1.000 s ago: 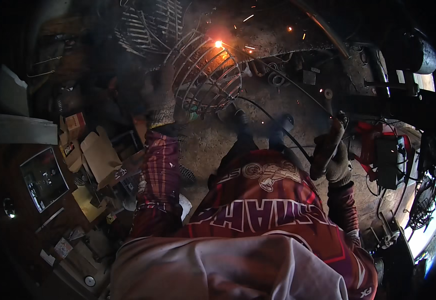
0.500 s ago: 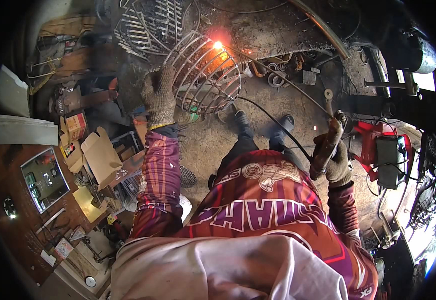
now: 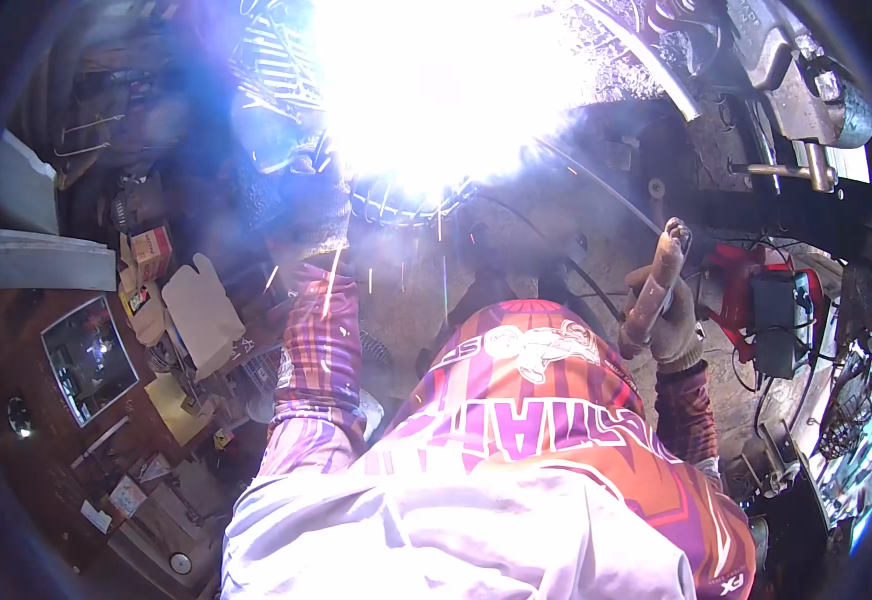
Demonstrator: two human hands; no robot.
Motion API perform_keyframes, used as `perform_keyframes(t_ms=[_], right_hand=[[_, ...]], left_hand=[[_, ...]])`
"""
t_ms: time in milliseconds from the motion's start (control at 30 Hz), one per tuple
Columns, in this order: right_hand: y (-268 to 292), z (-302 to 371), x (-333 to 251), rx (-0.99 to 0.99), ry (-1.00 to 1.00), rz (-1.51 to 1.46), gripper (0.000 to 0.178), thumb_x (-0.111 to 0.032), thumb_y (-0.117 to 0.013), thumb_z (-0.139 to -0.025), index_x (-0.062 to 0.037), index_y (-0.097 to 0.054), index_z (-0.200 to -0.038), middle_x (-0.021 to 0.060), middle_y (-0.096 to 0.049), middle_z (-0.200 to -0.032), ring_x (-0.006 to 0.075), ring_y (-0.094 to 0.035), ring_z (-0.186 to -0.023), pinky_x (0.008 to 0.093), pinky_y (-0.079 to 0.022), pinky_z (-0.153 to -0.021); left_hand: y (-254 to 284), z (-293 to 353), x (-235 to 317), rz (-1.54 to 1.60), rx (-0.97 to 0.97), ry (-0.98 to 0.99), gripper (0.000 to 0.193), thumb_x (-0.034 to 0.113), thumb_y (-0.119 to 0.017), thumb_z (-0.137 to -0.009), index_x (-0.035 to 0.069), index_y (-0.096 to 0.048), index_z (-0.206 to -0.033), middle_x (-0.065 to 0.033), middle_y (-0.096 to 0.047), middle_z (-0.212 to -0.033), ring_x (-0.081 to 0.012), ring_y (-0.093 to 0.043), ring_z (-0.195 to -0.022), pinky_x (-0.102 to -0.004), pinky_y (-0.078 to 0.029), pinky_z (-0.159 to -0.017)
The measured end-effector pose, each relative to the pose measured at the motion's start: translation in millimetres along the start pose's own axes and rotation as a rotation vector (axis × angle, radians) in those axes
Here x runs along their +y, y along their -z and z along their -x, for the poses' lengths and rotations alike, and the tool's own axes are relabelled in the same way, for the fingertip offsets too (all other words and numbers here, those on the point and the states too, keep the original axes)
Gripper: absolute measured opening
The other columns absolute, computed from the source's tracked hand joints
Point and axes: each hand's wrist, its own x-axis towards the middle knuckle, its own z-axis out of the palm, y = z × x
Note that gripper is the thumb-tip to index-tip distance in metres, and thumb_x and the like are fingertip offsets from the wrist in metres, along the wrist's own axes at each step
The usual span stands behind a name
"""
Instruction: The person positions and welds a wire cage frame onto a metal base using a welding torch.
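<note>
A round cage of bent metal rods (image 3: 401,212) sits at the top centre, its upper part lost in a blinding white welding glare. My left hand (image 3: 318,222), in a knit work glove, is closed at the cage's left side; glare hides its fingertips. My gloved right hand (image 3: 674,328) wraps round a welding electrode holder (image 3: 659,282) on the right. From the holder a thin welding rod (image 3: 611,194) slants up and left into the glare. Bright sparks fall over my left sleeve and below the cage.
More welded metal rods (image 3: 274,70) lie beyond the cage at upper left. A wooden table (image 3: 16,350) with a framed glass pane (image 3: 91,355) and an open cardboard box (image 3: 201,310) stand left. At right are a red stool (image 3: 736,300) and a dark box-shaped device (image 3: 786,315).
The small orange glow at the rod's tip has burst into a huge white arc with flying sparks. Both hands have stayed in nearly the same places.
</note>
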Motion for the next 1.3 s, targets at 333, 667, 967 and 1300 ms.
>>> perform_keyframes(t_ms=[333, 667, 967, 1300], right_hand=[[6.7, 6.0, 2.6, 0.055, -0.086, -0.037, 0.033, -0.017, -0.067, -0.086, 0.0015, -0.061, -0.112, 0.0022, -0.066, -0.083, 0.0121, -0.065, -0.074, 0.028, -0.053, -0.068], [6.8, 14.0, 1.4, 0.047, -0.072, 0.027, 0.039, -0.029, -0.071, -0.088, 0.0009, -0.062, -0.111, 0.0031, -0.066, -0.083, 0.0131, -0.065, -0.073, 0.0284, -0.052, -0.067], [10.9, 19.2, 9.5, 0.034, -0.108, 0.097, 0.039, -0.025, -0.074, -0.083, -0.0019, -0.065, -0.112, 0.004, -0.068, -0.092, 0.0148, -0.065, -0.082, 0.0302, -0.052, -0.076], [11.0, 17.7, 6.4, -0.017, -0.079, 0.092, 0.037, -0.02, -0.074, -0.086, -0.0024, -0.063, -0.116, 0.0064, -0.068, -0.104, 0.0146, -0.065, -0.09, 0.0299, -0.053, -0.081]], left_hand=[[-6.4, 5.9, -4.5, -0.129, 0.124, -0.19, 0.016, 0.013, -0.072, -0.093, 0.001, -0.067, -0.102, -0.0046, -0.069, -0.091, -0.0127, -0.064, -0.084, -0.0291, -0.05, -0.075], [-13.7, 13.6, 31.0, -0.056, 0.095, -0.022, 0.031, 0.029, -0.076, -0.09, 0.001, -0.07, -0.104, -0.0061, -0.072, -0.099, -0.0135, -0.065, -0.087, -0.0293, -0.05, -0.077], [-16.0, 12.7, 36.1, -0.105, 0.111, 0.035, 0.04, 0.041, -0.077, -0.087, 0.003, -0.072, -0.096, -0.0015, -0.066, -0.082, -0.012, -0.057, -0.072, -0.0294, -0.044, -0.065], [-8.7, 7.2, 21.5, -0.215, 0.118, -0.04, 0.045, 0.044, -0.078, -0.084, 0.0, -0.071, -0.093, -0.0023, -0.065, -0.077, -0.0118, -0.053, -0.068, -0.0323, -0.042, -0.063]])
